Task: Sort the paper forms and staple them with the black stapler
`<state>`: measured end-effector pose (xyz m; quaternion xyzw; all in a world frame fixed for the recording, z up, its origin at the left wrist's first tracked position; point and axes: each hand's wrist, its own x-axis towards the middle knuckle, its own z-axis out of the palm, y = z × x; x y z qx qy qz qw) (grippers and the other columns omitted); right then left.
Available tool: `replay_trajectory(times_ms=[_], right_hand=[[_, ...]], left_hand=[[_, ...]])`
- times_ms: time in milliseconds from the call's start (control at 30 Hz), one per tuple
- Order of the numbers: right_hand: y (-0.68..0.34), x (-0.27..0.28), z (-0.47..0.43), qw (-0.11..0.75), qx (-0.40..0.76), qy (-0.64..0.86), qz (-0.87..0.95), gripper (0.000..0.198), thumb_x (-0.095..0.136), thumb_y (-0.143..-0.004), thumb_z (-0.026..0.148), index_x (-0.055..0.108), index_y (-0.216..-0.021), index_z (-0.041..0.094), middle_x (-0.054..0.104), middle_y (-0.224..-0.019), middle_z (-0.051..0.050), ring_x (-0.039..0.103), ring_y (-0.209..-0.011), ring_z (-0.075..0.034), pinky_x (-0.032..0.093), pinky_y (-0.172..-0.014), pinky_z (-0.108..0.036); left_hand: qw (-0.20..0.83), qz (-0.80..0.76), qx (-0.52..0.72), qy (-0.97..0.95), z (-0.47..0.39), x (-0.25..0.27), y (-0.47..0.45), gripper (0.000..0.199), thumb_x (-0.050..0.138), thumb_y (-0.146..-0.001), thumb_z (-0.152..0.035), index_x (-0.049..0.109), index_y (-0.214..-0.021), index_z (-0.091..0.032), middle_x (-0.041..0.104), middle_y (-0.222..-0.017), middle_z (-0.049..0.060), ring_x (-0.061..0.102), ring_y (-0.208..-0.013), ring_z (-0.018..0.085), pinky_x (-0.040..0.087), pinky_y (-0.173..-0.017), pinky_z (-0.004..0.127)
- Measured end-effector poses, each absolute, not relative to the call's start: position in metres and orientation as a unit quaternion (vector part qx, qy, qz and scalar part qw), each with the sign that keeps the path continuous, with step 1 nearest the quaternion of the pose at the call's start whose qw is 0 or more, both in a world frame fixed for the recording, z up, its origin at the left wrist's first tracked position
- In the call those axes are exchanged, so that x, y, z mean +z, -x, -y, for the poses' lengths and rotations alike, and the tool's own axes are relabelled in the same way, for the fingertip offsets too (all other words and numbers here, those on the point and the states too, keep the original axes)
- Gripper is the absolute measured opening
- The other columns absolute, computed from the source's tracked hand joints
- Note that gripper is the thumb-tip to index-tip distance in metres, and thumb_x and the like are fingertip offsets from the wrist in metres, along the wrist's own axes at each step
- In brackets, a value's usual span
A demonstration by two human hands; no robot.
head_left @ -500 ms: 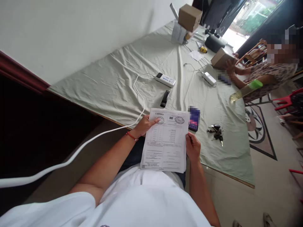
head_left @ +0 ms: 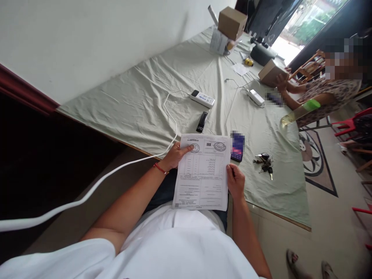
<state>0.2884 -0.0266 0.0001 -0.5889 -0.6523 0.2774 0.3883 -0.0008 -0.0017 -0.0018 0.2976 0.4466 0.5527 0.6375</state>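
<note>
Between my two hands is a printed sheet of paper (head_left: 200,174) with round and oval stamps at its far end, held over my lap at the table's edge. My left hand (head_left: 176,155) grips its left side, thumb on top beside the round stamp, fingers hidden beneath. At the right edge, my right hand (head_left: 236,180) pinches the paper between thumb and curled fingers. Just beyond the sheet lie a small black device (head_left: 202,122) and a phone (head_left: 237,146) with a lit screen. A bunch of keys (head_left: 265,162) rests to the right of my right hand.
A white power strip (head_left: 202,99) trails a cable (head_left: 116,170) past my left arm. On the green tablecloth (head_left: 139,100) also stand a charger (head_left: 255,97), a green-capped bottle (head_left: 300,112) and stacked boxes (head_left: 232,22). Across at right, a person holds a cardboard box (head_left: 271,73).
The paper's far left corner has shifted slightly left with my left hand. My grip is the same on both sides. More of a sandalled foot shows at the lower right.
</note>
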Motion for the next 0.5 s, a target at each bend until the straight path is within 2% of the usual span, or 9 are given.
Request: replay_trajectory(times_ms=[100, 167, 300, 367, 500], right_hand=[[-0.29, 0.0, 0.023, 0.385, 0.276, 0.587, 0.656, 0.041, 0.055, -0.098, 0.057, 0.072, -0.093, 0.02, 0.07, -0.075, -0.002, 0.058, -0.067, -0.017, 0.049, -0.065, -0.031], [-0.291, 0.004, 0.017, 0.394, 0.249, 0.586, 0.663, 0.038, 0.055, -0.099, 0.054, 0.073, -0.102, 0.02, 0.074, -0.088, -0.006, 0.063, -0.074, -0.019, 0.053, -0.068, -0.032], [-0.286, 0.029, -0.008, 0.42, 0.094, 0.546, 0.719, 0.037, 0.049, -0.104, 0.045, 0.071, -0.125, 0.023, 0.072, -0.119, -0.014, 0.068, -0.107, -0.026, 0.06, -0.087, -0.042], [-0.277, 0.047, -0.024, 0.393, 0.03, 0.498, 0.773, 0.037, 0.048, -0.107, 0.039, 0.07, -0.131, 0.024, 0.07, -0.129, -0.015, 0.065, -0.121, -0.029, 0.055, -0.104, -0.05], [-0.253, 0.074, -0.054, 0.298, -0.013, 0.425, 0.854, 0.042, 0.044, -0.109, 0.036, 0.066, -0.142, 0.02, 0.061, -0.15, -0.018, 0.053, -0.14, -0.032, 0.046, -0.118, -0.054]], left_hand=[[0.641, -0.449, 0.549, -0.293, 0.002, -0.002, 0.002, 0.051, 0.096, -0.066, -0.049, 0.082, -0.1, -0.013, 0.083, -0.101, 0.014, 0.078, -0.091, 0.03, 0.062, -0.083, 0.039], [0.646, -0.448, 0.545, -0.291, 0.002, -0.003, 0.002, 0.048, 0.096, -0.067, -0.047, 0.082, -0.099, -0.013, 0.083, -0.1, 0.014, 0.078, -0.09, 0.029, 0.062, -0.081, 0.039], [0.647, -0.449, 0.539, -0.297, 0.002, -0.003, 0.003, 0.042, 0.094, -0.069, -0.044, 0.082, -0.096, -0.014, 0.083, -0.099, 0.013, 0.078, -0.089, 0.029, 0.061, -0.08, 0.039], [0.646, -0.451, 0.543, -0.292, 0.002, -0.003, 0.003, 0.044, 0.095, -0.068, -0.044, 0.082, -0.097, -0.013, 0.083, -0.099, 0.013, 0.078, -0.088, 0.029, 0.061, -0.079, 0.039], [0.655, -0.438, 0.546, -0.283, 0.002, -0.002, 0.003, 0.049, 0.097, -0.064, -0.045, 0.083, -0.098, -0.013, 0.084, -0.099, 0.013, 0.078, -0.088, 0.027, 0.061, -0.08, 0.037]])
